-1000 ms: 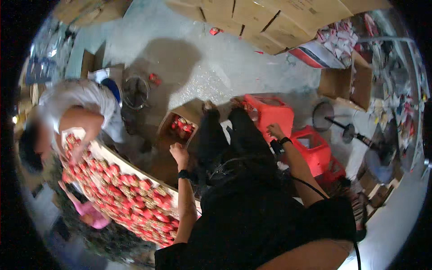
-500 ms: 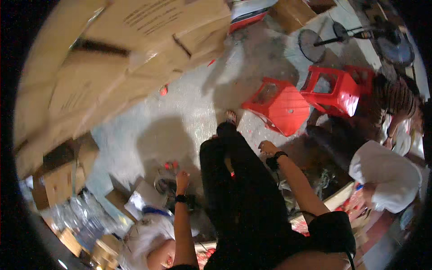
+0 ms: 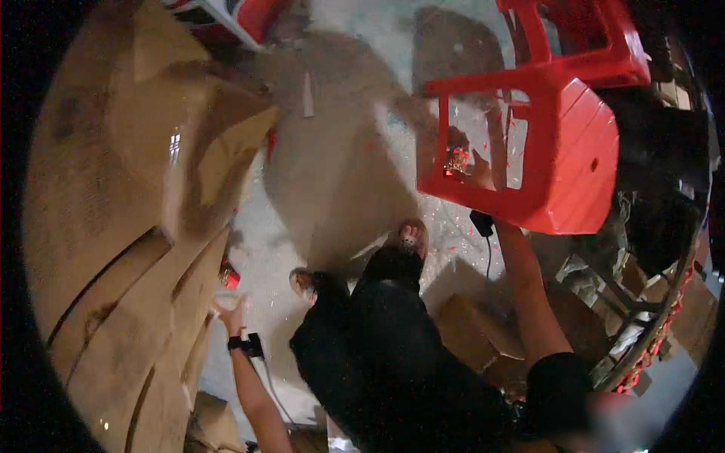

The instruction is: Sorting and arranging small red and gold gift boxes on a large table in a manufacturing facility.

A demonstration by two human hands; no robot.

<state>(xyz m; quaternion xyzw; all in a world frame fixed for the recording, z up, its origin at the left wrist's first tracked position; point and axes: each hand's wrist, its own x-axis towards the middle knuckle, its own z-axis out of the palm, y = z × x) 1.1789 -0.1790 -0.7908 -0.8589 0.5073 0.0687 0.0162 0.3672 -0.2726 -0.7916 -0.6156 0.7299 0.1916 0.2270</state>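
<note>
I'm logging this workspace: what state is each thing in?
Cartons: bunched close; sealing unclear
Left hand: open, fingers apart, beside the cartons
Left strap: around the wrist
Red piece: lying beside the cartons
Near stool: side opening toward the camera
Right hand: partly hidden behind near stool; grip unclear
Red-gold piece: seen through that opening
Far stool: partly cut off
</note>
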